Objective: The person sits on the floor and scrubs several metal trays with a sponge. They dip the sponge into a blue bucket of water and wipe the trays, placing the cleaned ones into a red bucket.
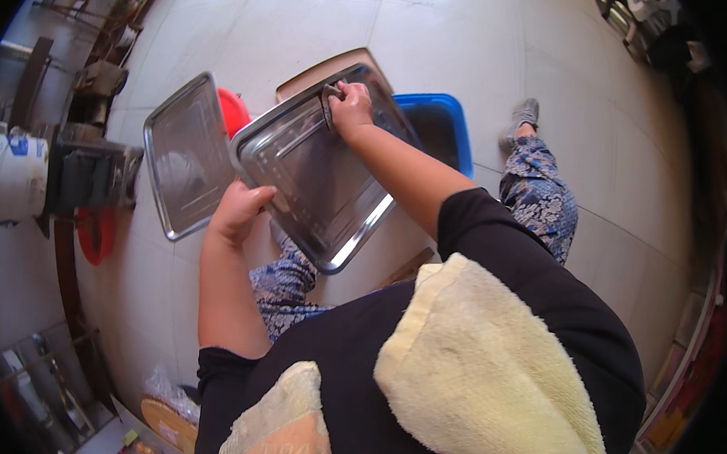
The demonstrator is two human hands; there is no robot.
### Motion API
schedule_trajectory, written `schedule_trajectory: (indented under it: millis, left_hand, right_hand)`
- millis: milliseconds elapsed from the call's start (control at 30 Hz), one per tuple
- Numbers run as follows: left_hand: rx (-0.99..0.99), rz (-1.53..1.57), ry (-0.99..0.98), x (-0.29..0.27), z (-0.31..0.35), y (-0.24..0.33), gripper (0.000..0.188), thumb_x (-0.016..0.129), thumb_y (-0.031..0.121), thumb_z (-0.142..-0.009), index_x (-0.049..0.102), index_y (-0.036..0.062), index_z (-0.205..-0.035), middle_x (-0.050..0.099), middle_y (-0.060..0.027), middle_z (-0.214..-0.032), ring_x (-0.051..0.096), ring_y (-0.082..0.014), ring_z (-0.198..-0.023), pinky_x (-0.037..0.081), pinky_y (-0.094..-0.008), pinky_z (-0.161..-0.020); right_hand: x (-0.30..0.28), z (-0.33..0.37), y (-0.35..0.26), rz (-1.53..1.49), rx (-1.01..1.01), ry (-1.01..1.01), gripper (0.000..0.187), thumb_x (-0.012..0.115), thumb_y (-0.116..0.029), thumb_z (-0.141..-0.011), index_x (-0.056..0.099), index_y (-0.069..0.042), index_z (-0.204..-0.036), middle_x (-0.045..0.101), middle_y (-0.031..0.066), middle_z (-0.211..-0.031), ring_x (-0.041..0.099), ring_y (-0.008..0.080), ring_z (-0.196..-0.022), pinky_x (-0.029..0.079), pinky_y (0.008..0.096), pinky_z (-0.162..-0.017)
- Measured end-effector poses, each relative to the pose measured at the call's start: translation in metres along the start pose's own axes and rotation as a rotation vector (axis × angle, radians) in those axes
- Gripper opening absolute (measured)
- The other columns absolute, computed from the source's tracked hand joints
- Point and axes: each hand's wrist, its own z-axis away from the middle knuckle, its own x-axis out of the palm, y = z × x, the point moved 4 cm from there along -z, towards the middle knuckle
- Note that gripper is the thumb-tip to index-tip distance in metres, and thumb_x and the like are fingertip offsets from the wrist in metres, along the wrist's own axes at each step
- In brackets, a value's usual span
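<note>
A rectangular stainless-steel tray (317, 173) is tilted in front of me, its inner face shiny and streaked. My left hand (242, 210) grips its near left rim, thumb over the edge. Against the tray's far part, my right hand (351, 110) is closed around a small dark grey thing (330, 98) whose kind I cannot make out. Left of this tray, a second metal tray (184, 164) leans on its edge. Part of a red basin (232, 112) shows between the two trays. To the right, a blue tub (463, 133) is partly hidden by the held tray and my forearm.
Behind the tray, a beige panel edge (328, 66) shows on the tiled floor (445, 30). At left stand a white bucket (9, 168) and a dark stand (89, 174), with a red container (95, 233) below. A yellow towel (488, 371) hangs over my chest.
</note>
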Motion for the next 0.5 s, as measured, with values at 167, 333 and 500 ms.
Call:
schedule_trajectory:
  millis: [167,333,500]
  left_hand:
    - [0.023,0.103,-0.017,0.016,0.006,0.013,0.045,0.067,0.025,-0.087,0.051,0.0046,-0.124,0.062,-0.0044,-0.110,0.062,-0.0157,-0.095,0.051,-0.0325,-0.081]
    - [0.129,0.641,-0.039,0.020,-0.006,0.016,0.054,0.053,0.049,-0.092,0.048,0.0083,-0.127,0.056,-0.0070,-0.120,0.057,-0.0209,-0.108,0.048,-0.0371,-0.090]
    - [0.145,0.657,0.235,0.004,-0.032,-0.004,0.059,0.044,0.053,-0.094,0.049,0.0036,-0.125,0.060,-0.0124,-0.115,0.059,-0.0261,-0.105,0.050,-0.0424,-0.091]
  right_hand:
    - [-0.018,0.071,-0.067,-0.318,-0.341,-0.154,0.026,0.063,-0.007,-0.077,0.068,-0.007,-0.103,0.060,0.0139,-0.106,0.058,0.0317,-0.101,0.047,0.0358,-0.090]
    - [-0.024,0.108,-0.136,-0.513,-0.503,-0.326,0.024,0.060,-0.003,-0.076,0.067,-0.006,-0.100,0.062,0.0139,-0.103,0.058,0.0336,-0.098,0.047,0.0381,-0.086]
    - [-0.027,0.135,-0.110,-0.500,-0.455,-0.468,0.023,0.060,-0.001,-0.075,0.067,-0.006,-0.096,0.063,0.0129,-0.097,0.060,0.0337,-0.092,0.049,0.0379,-0.082]
